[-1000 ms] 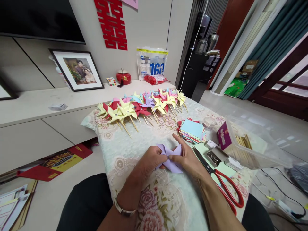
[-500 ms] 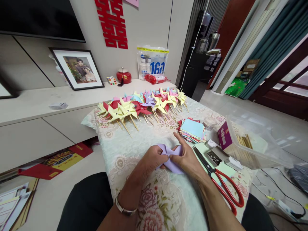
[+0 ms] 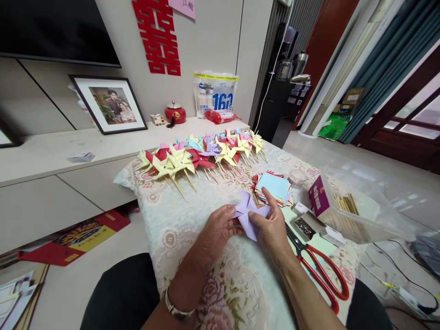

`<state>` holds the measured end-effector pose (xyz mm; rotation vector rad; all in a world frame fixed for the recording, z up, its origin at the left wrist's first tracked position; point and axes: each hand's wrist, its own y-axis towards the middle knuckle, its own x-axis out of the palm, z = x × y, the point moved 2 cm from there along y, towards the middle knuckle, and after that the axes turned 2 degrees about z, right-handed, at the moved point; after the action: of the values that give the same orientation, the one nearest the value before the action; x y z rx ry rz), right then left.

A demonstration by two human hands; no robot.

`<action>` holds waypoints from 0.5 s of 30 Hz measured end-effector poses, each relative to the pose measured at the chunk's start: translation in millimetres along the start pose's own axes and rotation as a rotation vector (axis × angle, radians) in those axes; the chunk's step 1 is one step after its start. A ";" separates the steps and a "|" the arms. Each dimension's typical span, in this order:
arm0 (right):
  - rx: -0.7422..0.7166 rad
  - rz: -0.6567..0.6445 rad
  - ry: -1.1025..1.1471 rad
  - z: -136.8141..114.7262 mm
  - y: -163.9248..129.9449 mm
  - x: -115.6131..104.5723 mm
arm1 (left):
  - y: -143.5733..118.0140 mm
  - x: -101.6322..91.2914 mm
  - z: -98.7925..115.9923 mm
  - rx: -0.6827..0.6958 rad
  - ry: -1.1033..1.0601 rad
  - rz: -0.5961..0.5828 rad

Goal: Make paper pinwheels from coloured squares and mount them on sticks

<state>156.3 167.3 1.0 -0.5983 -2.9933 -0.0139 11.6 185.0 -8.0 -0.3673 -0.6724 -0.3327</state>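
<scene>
Both my hands hold a lilac paper pinwheel (image 3: 248, 215) just above the flowered tablecloth (image 3: 192, 201). My left hand (image 3: 216, 231) pinches its left side and my right hand (image 3: 273, 224) grips its right side, index finger raised along a blade. The paper's folded blades point up and down between my fingers. A row of finished pinwheels on sticks (image 3: 202, 153) in yellow, red, pink and blue lies across the far end of the table.
A stack of coloured paper squares (image 3: 273, 187) lies beyond my right hand. Red-handled scissors (image 3: 319, 270), a small box of pins (image 3: 304, 225), a purple box (image 3: 318, 196) and a clear plastic tub of sticks (image 3: 360, 206) sit at the right.
My hands have lifted and turned the lilac pinwheel, moving it slightly right and farther from me; its blades now stand more upright.
</scene>
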 end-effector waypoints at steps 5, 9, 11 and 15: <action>-0.016 0.074 0.068 5.2 -0.5 0.4 | -1.8 12.7 -7.5 0.025 -0.050 -0.064; -0.052 0.113 0.094 4.4 -1.9 0.7 | -1.6 20.2 -12.3 0.029 -0.054 -0.068; -0.073 0.127 0.067 3.5 -3.1 1.6 | -0.8 22.6 -13.5 0.038 -0.044 -0.059; -0.102 0.139 0.015 4.2 -5.5 4.9 | -0.2 26.4 -12.8 0.071 -0.062 -0.057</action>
<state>149.3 164.2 -2.8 -0.8113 -2.9438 -0.1617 37.8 174.6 0.1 -0.2923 -0.7544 -0.3519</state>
